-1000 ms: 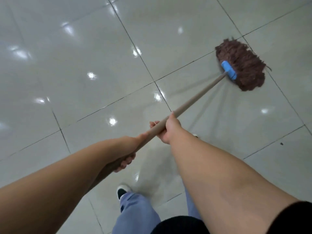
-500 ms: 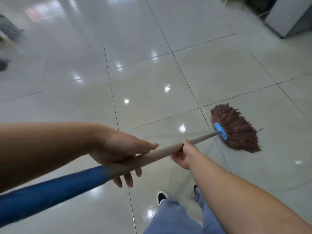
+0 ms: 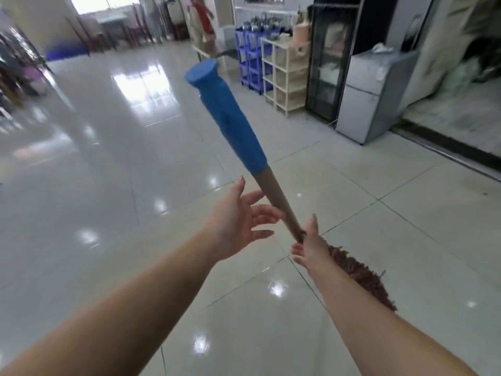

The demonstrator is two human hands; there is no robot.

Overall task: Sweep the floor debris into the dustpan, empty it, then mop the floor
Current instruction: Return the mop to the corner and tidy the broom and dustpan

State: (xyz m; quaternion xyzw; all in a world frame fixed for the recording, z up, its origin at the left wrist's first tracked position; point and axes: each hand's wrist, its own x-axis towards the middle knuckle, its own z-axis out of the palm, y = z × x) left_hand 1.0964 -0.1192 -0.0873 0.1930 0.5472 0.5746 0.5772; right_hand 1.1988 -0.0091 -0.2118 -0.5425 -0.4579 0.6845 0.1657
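Observation:
The mop's wooden handle (image 3: 273, 191) stands steeply in front of me, its blue grip end (image 3: 225, 109) pointing up toward the camera. The brown string mop head (image 3: 360, 275) lies on the tiled floor, partly hidden behind my right forearm. My left hand (image 3: 238, 221) is beside the handle on its left with fingers spread and straight, fingertips at or near the wood. My right hand (image 3: 309, 245) is low on the handle; the wood lies in the crook between its raised thumb and straight fingers. No dustpan or debris shows.
Glossy tiled floor (image 3: 135, 213) stretches ahead and to the left. Along the right side stand blue shelves (image 3: 249, 58), a cream shelf unit (image 3: 284, 74), a black cabinet (image 3: 330, 63) and a grey fridge (image 3: 374, 96). Tables and chairs (image 3: 113, 28) are far back.
The view has lifted from the floor to the room. The handle swung up from nearly level to steep, and both hands loosened from a full grip to straight fingers.

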